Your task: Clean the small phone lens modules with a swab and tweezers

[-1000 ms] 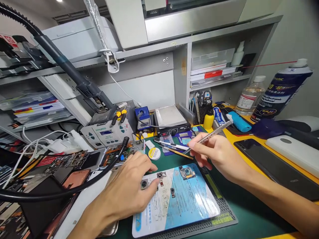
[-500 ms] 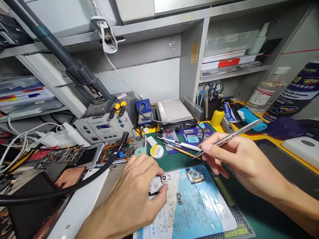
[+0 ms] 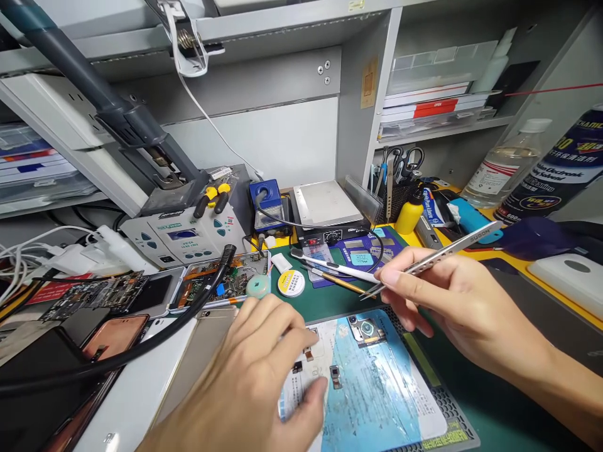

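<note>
My left hand (image 3: 264, 370) hovers over a blue and white printed mat (image 3: 377, 389), thumb and index finger spread, with nothing between them. Partly under its index finger lies a small camera module (image 3: 309, 354) with a brown flex tail; a tiny black part (image 3: 297, 366) is nearby. Right of the thumb rests another little camera module (image 3: 335, 376). Farther back on the mat sits a larger camera picture or part (image 3: 366, 330); I cannot tell which. My right hand (image 3: 452, 295) grips metal tweezers (image 3: 433, 256), tips pointing left above the mat's back edge.
Behind the mat lie a white brush (image 3: 332, 264) and a gold-tipped stick (image 3: 336, 281). A black hose (image 3: 188, 320) crosses several phones at left. A rework station (image 3: 188, 235), a heating plate (image 3: 325, 206) and a yellow bottle (image 3: 409, 213) stand behind.
My left thumb and index finger have parted and let go of the camera module, which now lies on the mat. The right hand still holds the tweezers. The view has shifted slightly.
</note>
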